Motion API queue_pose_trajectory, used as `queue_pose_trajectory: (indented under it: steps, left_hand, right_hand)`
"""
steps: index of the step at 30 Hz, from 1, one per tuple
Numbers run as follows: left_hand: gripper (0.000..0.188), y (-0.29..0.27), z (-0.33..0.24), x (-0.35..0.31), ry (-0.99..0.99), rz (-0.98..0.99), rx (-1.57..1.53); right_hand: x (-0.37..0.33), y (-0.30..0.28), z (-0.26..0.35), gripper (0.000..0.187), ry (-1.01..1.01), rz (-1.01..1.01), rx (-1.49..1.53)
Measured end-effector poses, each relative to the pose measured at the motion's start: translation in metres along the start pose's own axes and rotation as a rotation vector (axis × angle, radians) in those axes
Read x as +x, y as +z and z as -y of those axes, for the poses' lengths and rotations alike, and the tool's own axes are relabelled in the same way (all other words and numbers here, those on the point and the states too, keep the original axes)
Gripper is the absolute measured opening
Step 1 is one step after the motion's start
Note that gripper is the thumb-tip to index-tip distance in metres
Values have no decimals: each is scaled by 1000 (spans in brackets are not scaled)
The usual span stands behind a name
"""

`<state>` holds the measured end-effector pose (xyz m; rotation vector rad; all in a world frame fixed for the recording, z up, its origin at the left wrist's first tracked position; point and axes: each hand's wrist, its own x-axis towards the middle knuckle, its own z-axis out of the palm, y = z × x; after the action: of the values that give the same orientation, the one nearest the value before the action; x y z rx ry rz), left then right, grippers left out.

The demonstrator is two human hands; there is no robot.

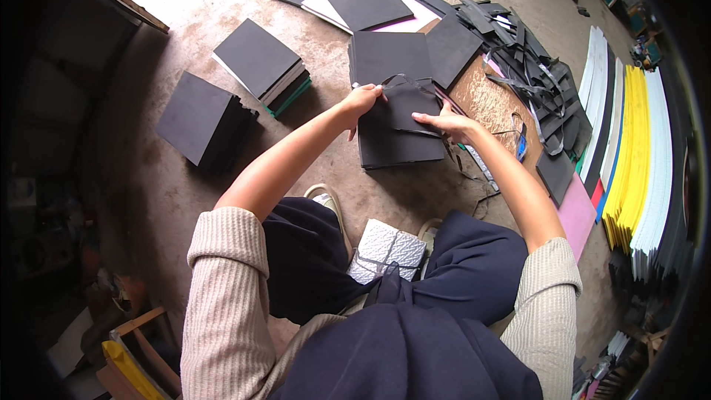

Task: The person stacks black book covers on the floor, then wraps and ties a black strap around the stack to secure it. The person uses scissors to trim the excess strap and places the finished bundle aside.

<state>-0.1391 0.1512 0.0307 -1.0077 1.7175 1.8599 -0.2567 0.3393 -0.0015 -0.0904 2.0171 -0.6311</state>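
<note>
Black sheet (pixel 406 110) sits between the two hands, over a squared stack of similar black sheets (pixel 400 148) on the floor (pixel 326 122); the left grip (pixel 361 102) is clamped on its upper left corner, thumb on top; the right grip (pixel 453 124) is closed on its right side, thumb lying across the face, the other fingers mostly hidden; a thin dark strip (pixel 402 76) arcs from near the left thumb along the top edge; just beyond stands another black stack (pixel 389 55); to the right lies a brown board (pixel 485 100), with a heap of black offcuts (pixel 518 52) beside and partly over it; two more black-topped stacks (pixel 259 55) stand to the left; a white textured bundle (pixel 386 250), bound with dark strips, lies between the feet; long yellow sheets (pixel 629 155) and white ones line the far right.
</note>
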Motion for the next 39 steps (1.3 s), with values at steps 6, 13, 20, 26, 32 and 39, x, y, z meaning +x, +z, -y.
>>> queue_pose_trajectory:
  steps: [6, 13, 20, 26, 32, 39]
  left_hand:
    - [29, -10, 15, 0, 49, 70, -149]
    - [29, 7, 16, -3, 133, -2, -171]
    - [28, -27, 27, 4, 173, 123, -123]
    - [38, -30, 47, -20, 566, 3, 150]
    - [79, -28, 103, -14, 297, -179, 99]
    - [87, -1, 93, -8, 250, 197, -340]
  right_hand:
    - [-21, 16, 5, 131, -175, 66, 211]
    - [-38, 14, 3, 111, -213, 30, 421]
    - [-43, 29, 14, 92, -90, 168, 389]
    - [-25, 27, -12, 95, -211, 208, 567]
    - [-33, 39, -20, 103, -249, 150, 596]
    - [-37, 47, -13, 90, -273, 134, 591]
